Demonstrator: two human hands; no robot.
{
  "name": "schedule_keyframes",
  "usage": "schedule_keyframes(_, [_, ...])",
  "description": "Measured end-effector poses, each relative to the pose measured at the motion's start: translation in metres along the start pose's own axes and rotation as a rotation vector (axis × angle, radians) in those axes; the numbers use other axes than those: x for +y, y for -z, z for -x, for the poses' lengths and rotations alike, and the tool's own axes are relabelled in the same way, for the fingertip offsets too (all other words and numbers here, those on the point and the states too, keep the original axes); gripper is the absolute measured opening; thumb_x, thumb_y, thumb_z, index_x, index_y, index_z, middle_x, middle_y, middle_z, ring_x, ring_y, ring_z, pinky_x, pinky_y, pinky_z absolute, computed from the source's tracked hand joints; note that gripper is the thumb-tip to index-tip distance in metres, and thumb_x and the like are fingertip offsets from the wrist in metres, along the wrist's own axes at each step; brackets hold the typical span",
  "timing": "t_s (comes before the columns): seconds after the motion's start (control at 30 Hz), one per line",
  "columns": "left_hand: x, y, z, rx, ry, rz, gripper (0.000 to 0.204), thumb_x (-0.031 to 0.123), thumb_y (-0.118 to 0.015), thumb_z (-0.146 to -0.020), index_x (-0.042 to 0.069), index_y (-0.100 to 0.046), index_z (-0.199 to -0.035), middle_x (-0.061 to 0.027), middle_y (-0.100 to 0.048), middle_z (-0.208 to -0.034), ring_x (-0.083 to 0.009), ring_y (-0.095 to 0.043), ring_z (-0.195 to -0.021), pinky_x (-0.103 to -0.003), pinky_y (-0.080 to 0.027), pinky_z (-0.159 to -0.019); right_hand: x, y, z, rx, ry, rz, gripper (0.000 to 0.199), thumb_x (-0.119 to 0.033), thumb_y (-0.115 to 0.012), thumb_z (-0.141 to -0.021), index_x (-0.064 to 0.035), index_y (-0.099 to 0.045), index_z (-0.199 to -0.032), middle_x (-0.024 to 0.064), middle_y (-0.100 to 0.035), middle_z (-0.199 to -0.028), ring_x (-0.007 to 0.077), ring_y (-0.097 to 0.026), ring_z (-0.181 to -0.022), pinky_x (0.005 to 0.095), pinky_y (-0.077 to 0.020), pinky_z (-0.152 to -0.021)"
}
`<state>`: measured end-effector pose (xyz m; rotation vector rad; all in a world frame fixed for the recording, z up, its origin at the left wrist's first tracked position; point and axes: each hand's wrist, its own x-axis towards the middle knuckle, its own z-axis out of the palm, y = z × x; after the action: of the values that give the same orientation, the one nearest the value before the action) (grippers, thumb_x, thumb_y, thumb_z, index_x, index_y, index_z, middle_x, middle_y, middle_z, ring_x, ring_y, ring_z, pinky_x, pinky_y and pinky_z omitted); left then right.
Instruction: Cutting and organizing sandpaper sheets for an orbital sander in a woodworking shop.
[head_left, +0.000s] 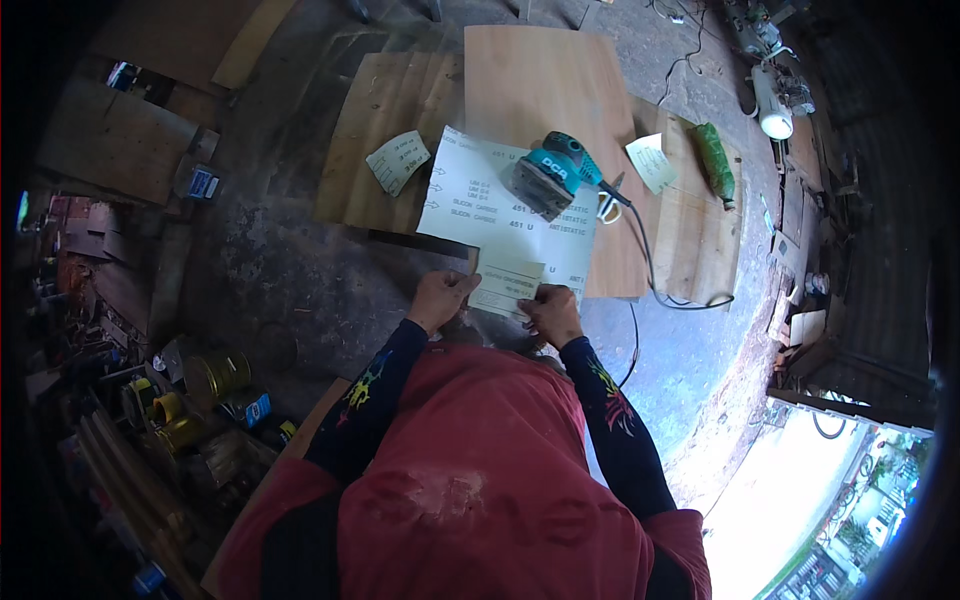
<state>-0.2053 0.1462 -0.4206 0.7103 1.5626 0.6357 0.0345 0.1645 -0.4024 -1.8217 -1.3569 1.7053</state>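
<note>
Between my two hands is a small pale sandpaper sheet (pixel 508 284) with its printed back up. My left hand (pixel 440 299) pinches its left edge with closed fingers. My right hand (pixel 554 314) grips the lower right corner, thumb on top. Beneath and beyond it lies a large white-backed sandpaper sheet (pixel 465 190), spread over the boards. A teal electric sander (pixel 560 168) rests on the large sheet, tilted on its side. Scissors (pixel 608 208) lie beside its cord, partly hidden.
Under the sheets are wide wooden boards (pixel 540 70). Smaller sandpaper pieces (pixel 398 162) lie left and right. A long green wrapped object (pixel 714 165) sits on the right board. The sander's black cord (pixel 652 270) loops at the right. Yellow tins (pixel 215 376) and clutter stand lower left.
</note>
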Motion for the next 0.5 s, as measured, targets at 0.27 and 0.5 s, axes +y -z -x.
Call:
schedule_keyframes(0.27, [0.009,-0.039,-0.002,0.305,-0.238,-0.481,0.032,0.029,-0.071,-0.086,-0.003,-0.067,-0.09,-0.0234,-0.07,-0.091,-0.0396,-0.068,-0.09,-0.043,-0.053,-0.077,0.004,0.005,-0.02,-0.072,0.114,0.029,0.02,-0.008,-0.072,-0.084,0.0109,-0.069,-0.089,0.0166,-0.07,-0.072,0.0192,-0.068,-0.053,0.0313,-0.0544,-0.045])
schedule_keyframes(0.5, [0.004,-0.06,0.002,0.393,-0.235,-0.68,0.034,0.021,-0.063,-0.09,-0.003,-0.051,-0.111,-0.0314,-0.065,-0.103,-0.0473,-0.062,-0.101,-0.051,-0.05,-0.085,-0.053,0.016,0.033,0.211,0.446,0.866,0.074,-0.034,-0.081,-0.075,0.001,-0.053,-0.133,0.0218,-0.056,-0.134,0.0365,-0.06,-0.116,0.0501,-0.0514,-0.09])
